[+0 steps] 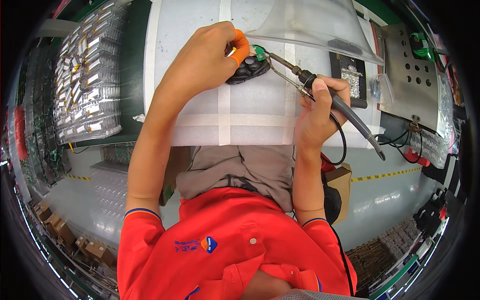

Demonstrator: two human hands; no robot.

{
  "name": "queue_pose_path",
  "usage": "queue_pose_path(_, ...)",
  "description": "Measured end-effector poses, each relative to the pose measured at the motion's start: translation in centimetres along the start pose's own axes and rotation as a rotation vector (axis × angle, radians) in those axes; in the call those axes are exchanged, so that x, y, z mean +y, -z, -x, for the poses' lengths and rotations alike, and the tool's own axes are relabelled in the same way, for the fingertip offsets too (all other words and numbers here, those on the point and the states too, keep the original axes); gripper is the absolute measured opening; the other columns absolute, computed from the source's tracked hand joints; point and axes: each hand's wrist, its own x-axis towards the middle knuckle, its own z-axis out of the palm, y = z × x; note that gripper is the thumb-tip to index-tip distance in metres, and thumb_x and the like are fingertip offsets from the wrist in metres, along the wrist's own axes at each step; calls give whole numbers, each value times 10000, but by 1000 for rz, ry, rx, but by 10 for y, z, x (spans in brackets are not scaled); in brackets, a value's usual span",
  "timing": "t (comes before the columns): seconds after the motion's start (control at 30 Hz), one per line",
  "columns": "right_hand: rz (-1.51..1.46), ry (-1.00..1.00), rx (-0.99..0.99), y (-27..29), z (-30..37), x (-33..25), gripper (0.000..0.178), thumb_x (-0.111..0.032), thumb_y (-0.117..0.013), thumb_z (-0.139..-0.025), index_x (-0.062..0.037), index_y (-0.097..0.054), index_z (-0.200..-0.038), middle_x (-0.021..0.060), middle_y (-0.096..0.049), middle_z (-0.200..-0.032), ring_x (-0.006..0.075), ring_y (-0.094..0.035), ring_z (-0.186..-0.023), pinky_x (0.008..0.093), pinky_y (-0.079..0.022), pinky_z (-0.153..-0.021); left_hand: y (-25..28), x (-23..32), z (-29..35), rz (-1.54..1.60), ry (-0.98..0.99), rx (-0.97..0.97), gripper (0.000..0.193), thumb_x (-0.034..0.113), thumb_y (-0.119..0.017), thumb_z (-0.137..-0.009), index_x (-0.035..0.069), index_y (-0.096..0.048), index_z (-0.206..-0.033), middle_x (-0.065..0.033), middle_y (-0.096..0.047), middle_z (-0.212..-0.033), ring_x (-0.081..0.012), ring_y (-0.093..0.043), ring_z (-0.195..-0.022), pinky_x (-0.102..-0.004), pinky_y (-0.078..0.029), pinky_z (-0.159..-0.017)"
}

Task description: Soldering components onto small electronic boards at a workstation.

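My left hand (206, 59), with orange covers on its fingertips, is closed in a pinch. A small white-and-yellow part (231, 51) shows between its fingers, partly hidden by them. Just right of those fingertips, a small green circuit board (259, 53) rests on a black moulded holder (249, 70). My right hand (322, 112) grips a soldering iron (348, 111) by its grey and black handle. Beside the iron's shaft runs a thin metal tube (286, 78), and both reach to the board's right edge. Whether the tip touches the board is too small to tell.
Clear plastic trays of small silver parts (92, 75) are stacked at the left. A transparent hood (315, 25) stands behind the work. To the right are a black box of metal scraps (353, 80) and a perforated metal plate (412, 75). The iron's cable (344, 145) loops below my right hand.
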Motion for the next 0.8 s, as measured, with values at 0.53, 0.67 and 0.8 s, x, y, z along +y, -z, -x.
queue_pose_path(0.53, 16, 376, 162, 51, -5, -4, 119, -127, -551, -861, -45, -465, -856, 43, -467, -706, 70, -349, -515, 215, -318, -453, 66, -32, 22, 809, 366, 251, 159, 147, -497, -918, 35, -608, -901, -3, -556, -804, -97, -478, -765, -205, -364, -749)
queue_pose_path(0.67, -43, 371, 265, 63, -10, -10, 108, -109, -530, -850, -30, -456, -842, 35, -434, -656, 81, -344, -509, 222, -307, -452, 89, -33, -21, 664, 413, 446, 212, 181, -476, -906, 8, -587, -958, -40, -567, -832, -132, -521, -776, -253, -391, -744)
queue_pose_path(0.8, -49, 393, 385, 79, -20, -17, 87, -82, -513, -858, -26, -447, -850, 31, -414, -641, 85, -334, -500, 227, -294, -452, 100, -61, -88, 723, 476, 332, 228, 151, -472, -916, 10, -543, -1080, -79, -592, -911, -163, -607, -734, -292, -475, -689)
